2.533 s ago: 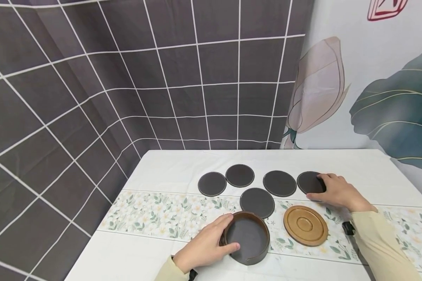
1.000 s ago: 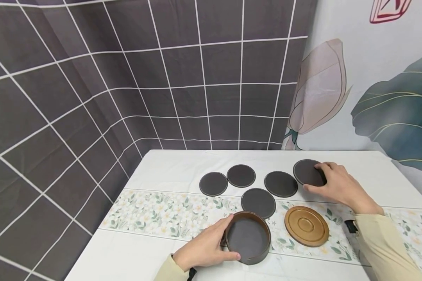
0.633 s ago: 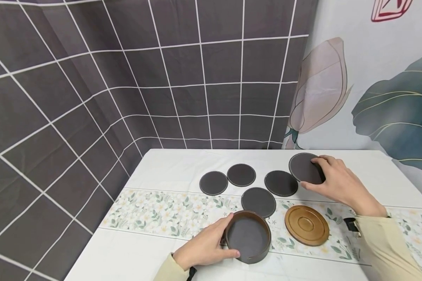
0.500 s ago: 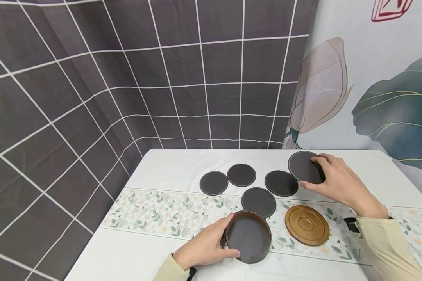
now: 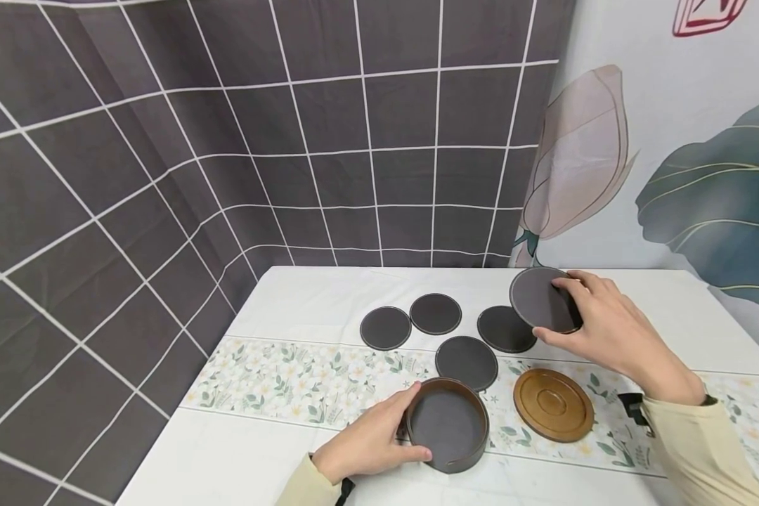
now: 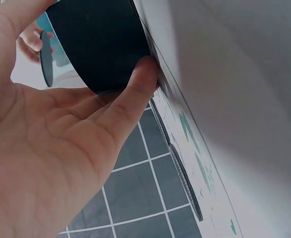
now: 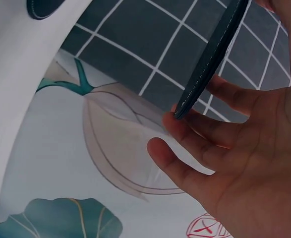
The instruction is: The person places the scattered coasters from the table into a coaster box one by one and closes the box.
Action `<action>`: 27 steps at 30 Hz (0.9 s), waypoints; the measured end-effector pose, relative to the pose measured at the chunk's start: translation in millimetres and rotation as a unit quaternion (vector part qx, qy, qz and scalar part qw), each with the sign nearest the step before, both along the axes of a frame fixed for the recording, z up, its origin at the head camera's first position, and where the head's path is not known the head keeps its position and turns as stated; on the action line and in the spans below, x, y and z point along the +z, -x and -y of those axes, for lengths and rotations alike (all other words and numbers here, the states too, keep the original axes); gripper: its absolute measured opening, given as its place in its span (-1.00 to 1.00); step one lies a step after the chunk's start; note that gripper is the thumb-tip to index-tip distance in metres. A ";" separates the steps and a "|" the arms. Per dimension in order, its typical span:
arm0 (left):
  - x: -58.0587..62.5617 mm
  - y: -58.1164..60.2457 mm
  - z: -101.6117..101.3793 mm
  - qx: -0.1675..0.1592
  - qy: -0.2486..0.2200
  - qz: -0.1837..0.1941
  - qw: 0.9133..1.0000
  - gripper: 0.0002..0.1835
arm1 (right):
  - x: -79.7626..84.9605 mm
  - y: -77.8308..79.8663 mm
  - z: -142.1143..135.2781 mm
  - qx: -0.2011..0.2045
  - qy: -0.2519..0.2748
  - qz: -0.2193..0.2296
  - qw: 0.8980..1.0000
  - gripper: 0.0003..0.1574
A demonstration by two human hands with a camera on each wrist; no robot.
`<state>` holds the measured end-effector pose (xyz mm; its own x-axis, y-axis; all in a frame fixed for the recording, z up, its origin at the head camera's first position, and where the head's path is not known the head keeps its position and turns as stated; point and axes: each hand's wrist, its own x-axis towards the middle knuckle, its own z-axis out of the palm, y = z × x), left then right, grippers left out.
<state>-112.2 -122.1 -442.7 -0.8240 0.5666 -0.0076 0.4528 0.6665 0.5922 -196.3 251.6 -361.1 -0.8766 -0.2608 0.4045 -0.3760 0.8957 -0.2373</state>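
My right hand (image 5: pixel 616 334) holds a dark round coaster (image 5: pixel 537 299) by its edge, raised and tilted above the back right of the table. In the right wrist view the stitched rim of that coaster (image 7: pixel 212 62) rests between thumb and fingers. With my left hand (image 5: pixel 373 439) I grip the side of a round dark coaster holder (image 5: pixel 449 425), low-walled with a brown inner rim, standing on the table. The left wrist view shows its outer wall (image 6: pixel 103 42) between thumb and fingers. A brown grooved disc (image 5: pixel 553 405) lies right of the holder.
Several more dark coasters lie flat behind the holder: a far-left coaster (image 5: pixel 386 328), a back coaster (image 5: pixel 435 313), a middle coaster (image 5: pixel 466 363) and one partly covered coaster (image 5: pixel 502 330). A dark gridded curtain (image 5: pixel 392 176) hangs behind the white, flower-banded table (image 5: pixel 310 299).
My right hand has picked the far-right coaster up off the table and moved it up and slightly left, tilting it. The left hand stays on the holder.
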 end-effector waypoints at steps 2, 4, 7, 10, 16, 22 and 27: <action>-0.2 0.1 0.1 0.000 0.000 -0.001 1.000 0.01 | 1.8 -1.4 2.2 0.003 -0.003 -0.008 1.000 0.10; -0.2 0.0 0.1 0.000 -0.001 -0.002 1.000 0.01 | 3.5 -3.0 4.3 0.006 -0.004 -0.014 1.000 0.10; -0.1 -0.3 0.1 0.001 -0.001 -0.001 1.000 0.02 | 5.5 -5.3 7.3 0.011 -0.006 -0.021 1.000 0.10; -0.1 -0.5 0.2 0.002 0.000 0.000 1.000 0.02 | 7.6 -8.0 10.8 0.014 -0.007 -0.023 1.000 0.10; -0.7 -0.6 0.7 0.003 -0.002 0.001 1.000 0.02 | 9.2 -12.2 20.2 0.030 -0.009 -0.036 0.999 0.10; -0.6 -0.2 0.2 0.004 0.000 0.004 1.000 0.03 | 9.6 -16.9 27.6 0.043 -0.013 -0.043 0.998 0.08; -0.9 0.2 0.0 0.005 0.002 0.002 1.000 0.03 | 11.2 -20.2 32.4 0.050 -0.019 -0.042 0.998 0.07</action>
